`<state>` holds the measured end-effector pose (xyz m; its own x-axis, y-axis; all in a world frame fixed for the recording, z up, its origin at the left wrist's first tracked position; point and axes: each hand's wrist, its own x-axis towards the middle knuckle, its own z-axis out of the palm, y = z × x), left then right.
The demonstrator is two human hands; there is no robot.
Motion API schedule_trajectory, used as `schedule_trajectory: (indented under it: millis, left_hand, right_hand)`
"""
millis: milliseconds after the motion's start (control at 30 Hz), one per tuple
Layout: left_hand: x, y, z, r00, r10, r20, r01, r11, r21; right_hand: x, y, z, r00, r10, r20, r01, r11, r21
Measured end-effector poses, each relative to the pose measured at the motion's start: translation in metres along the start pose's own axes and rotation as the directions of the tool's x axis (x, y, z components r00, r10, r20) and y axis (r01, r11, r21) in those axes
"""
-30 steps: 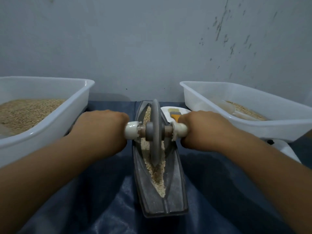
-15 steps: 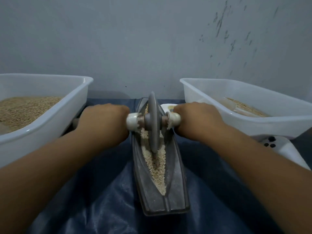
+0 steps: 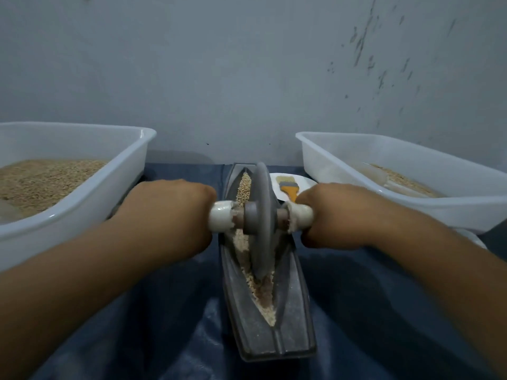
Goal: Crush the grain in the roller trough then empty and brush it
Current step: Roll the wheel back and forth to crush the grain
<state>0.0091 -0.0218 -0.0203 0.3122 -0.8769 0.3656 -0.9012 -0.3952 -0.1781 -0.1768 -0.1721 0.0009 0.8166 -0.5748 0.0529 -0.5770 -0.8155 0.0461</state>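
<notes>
The grain (image 3: 245,187) in the trough (image 3: 290,319) is being crushed. The wheel (image 3: 262,215) handles are gripped by the left hand (image 3: 170,212) and right hand (image 3: 337,215). More rolling is likely needed next.

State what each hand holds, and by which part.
Both grip the grey disc roller by its axle's white-wrapped ends: left hand on the left handle, right hand on the right handle.

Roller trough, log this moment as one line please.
stage: crushing | left hand: grips roller handle | right hand: grips roller handle | wheel: mid trough | grain: in trough | brush: untouched, on plate
</notes>
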Motion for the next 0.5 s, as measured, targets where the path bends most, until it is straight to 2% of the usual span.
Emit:
schedule_trajectory:
  millis: [100,167,267,333,400,433,500]
  left_hand:
    - [-0.013,0.000,-0.022,0.974,0.026,0.224,-0.013,0.998,-0.056]
    - [-0.015,-0.001,-0.031,0.943,0.034,0.331,-0.005,0.996,-0.090]
    - [-0.009,0.001,-0.027,0.939,0.033,0.342,0.004,0.994,-0.105]
    - [-0.002,0.001,-0.015,0.973,0.006,0.233,0.008,0.998,-0.060]
    - [0.008,0.000,0.003,0.999,-0.021,0.035,0.021,1.000,-0.006]
    - [0.014,-0.001,0.012,0.997,-0.025,-0.074,0.027,0.999,0.018]
    - [0.024,-0.003,0.028,0.971,-0.025,-0.237,0.031,0.999,0.022]
  right_hand:
    - [-0.025,-0.002,-0.020,0.982,-0.044,0.185,0.027,0.995,0.093]
    - [-0.030,-0.003,-0.027,0.963,-0.060,0.262,0.027,0.992,0.126]
    - [-0.021,-0.004,-0.022,0.967,-0.048,0.252,0.019,0.993,0.113]
    - [-0.007,-0.003,-0.009,0.989,0.004,0.150,-0.015,0.997,0.072]
    - [0.010,-0.002,0.008,0.997,0.066,-0.047,-0.066,0.998,0.012]
    - [0.018,-0.001,0.016,0.981,0.086,-0.177,-0.091,0.996,-0.024]
    - [0.034,0.001,0.032,0.893,0.048,-0.447,-0.110,0.987,-0.114]
